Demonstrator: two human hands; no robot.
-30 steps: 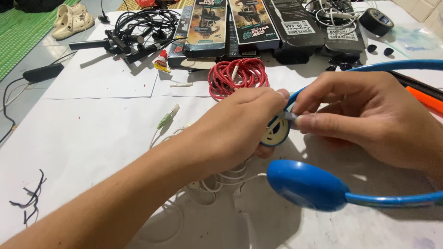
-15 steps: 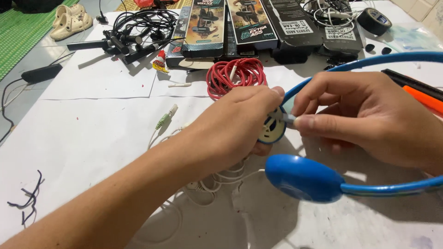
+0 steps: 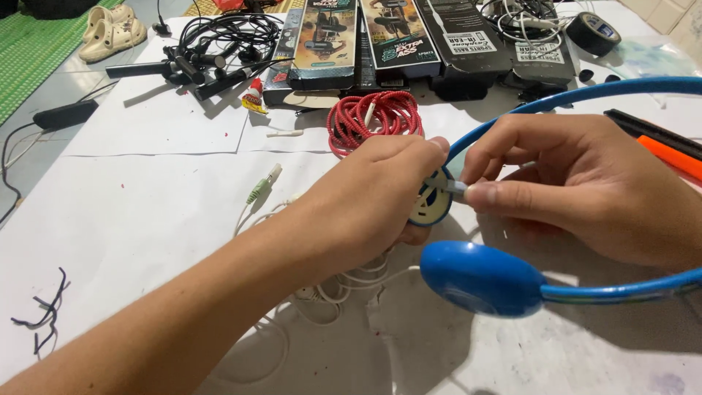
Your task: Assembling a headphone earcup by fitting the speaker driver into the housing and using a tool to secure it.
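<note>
While left hand (image 3: pixel 373 194) cups earcup (image 3: pixel 431 201), right hand (image 3: pixel 578 190) pinches.

Counted: two hands (image 3: pixel 365 205), one blue headset (image 3: pixel 482 278), one red cable coil (image 3: pixel 369 117), four boxes (image 3: pixel 398 33), one tape roll (image 3: pixel 594 31), two sandals (image 3: pixel 110 33).

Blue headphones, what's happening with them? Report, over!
Left hand grips the open earcup. Right hand pinches a small grey part at it. White cable lies underneath.

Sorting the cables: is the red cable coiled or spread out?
Coiled: the red cable lies in a tight round bundle on the white paper.
</note>
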